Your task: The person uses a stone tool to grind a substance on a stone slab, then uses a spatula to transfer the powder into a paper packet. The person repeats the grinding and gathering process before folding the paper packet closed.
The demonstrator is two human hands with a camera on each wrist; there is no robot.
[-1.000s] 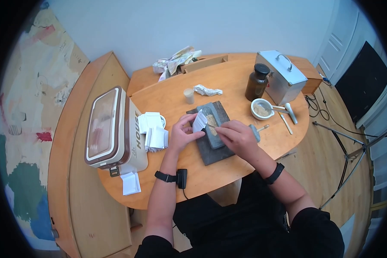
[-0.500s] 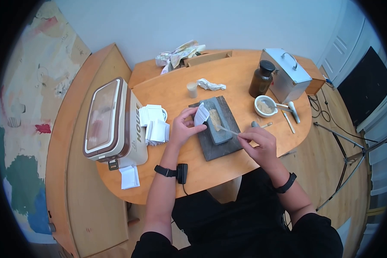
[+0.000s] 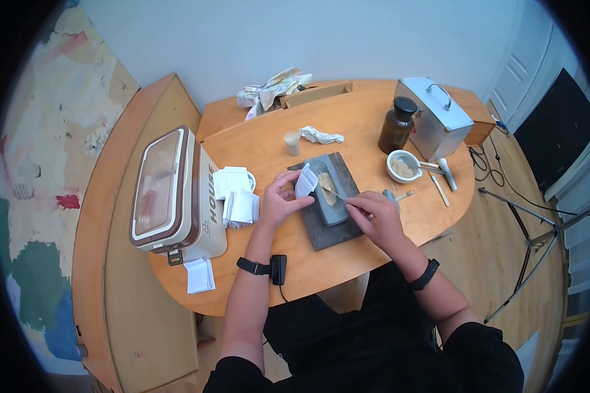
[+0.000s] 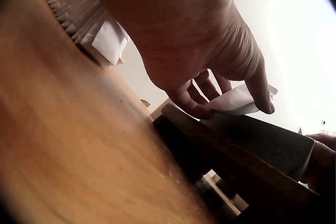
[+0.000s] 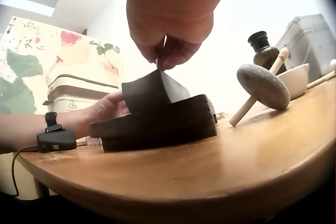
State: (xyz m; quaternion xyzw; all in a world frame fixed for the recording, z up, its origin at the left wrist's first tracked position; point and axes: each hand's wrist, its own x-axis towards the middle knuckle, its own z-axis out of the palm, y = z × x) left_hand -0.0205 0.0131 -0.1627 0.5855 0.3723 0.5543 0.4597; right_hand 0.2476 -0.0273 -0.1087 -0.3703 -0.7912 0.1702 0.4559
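Note:
A grey stone trough (image 3: 337,214) lies on a dark slab (image 3: 320,240), with tan powder (image 3: 326,186) in its hollow. Beside the trough's left edge my left hand (image 3: 279,202) holds a folded white paper (image 3: 306,179) between thumb and fingers, tilted over that edge. In the left wrist view the same paper (image 4: 235,99) sits under the thumb, just above the stone. From the right, my right hand (image 3: 377,219) pinches a thin stick-like tool (image 3: 338,196), whose far end reaches the powder. The right wrist view shows the fingertips close over the trough's near end.
On the left stand a cream lidded box (image 3: 206,229) and stacked white papers (image 3: 240,208). A cup (image 3: 292,143) and crumpled tissue (image 3: 322,135) lie behind the slab. Right are a brown bottle (image 3: 396,128), mortar (image 3: 397,173), metal case (image 3: 447,128) and stone wheel with wooden handle (image 5: 262,87).
My right hand first drew the tool back rightward from beside the paper, then came in again to the powder. The left hand keeps holding the paper in about the same place.

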